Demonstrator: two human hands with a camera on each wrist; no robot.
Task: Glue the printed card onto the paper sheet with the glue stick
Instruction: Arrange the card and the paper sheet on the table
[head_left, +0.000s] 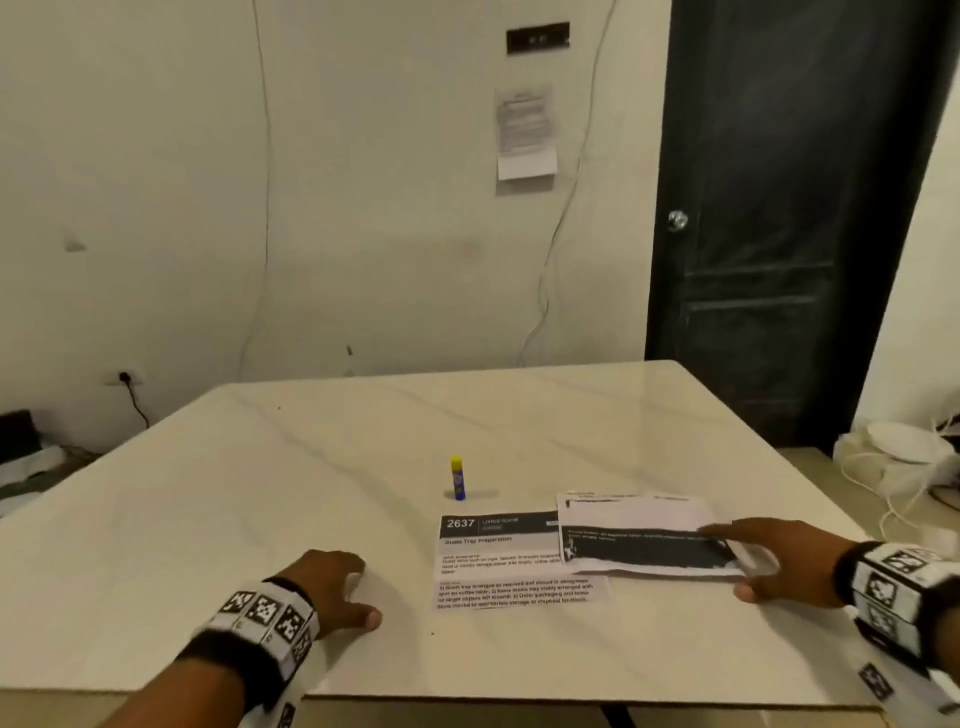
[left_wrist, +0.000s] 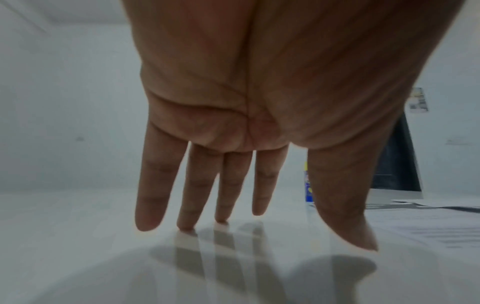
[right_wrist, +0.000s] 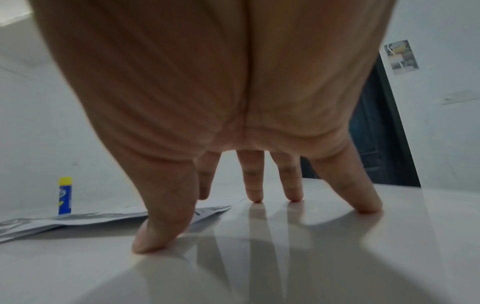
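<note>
A blue glue stick (head_left: 457, 478) with a yellow cap stands upright on the table, behind the papers. The printed card (head_left: 498, 564) headed 2637 lies flat in front of it. A paper sheet (head_left: 641, 540) with a dark band overlaps the card's right edge. My right hand (head_left: 748, 564) is spread at the sheet's right end, its forefinger lying on the sheet and the other fingertips (right_wrist: 369, 208) on the table. My left hand (head_left: 363, 592) rests on bare table left of the card, fingers (left_wrist: 150, 216) straight and holding nothing. The glue stick (left_wrist: 308, 185) shows past that hand's thumb.
The pale marble table (head_left: 260, 493) stands against a white wall, with its near edge just below my wrists. A dark door (head_left: 789, 234) stands at the back right. White cables and a round white object (head_left: 904, 447) sit on a lower surface to the right.
</note>
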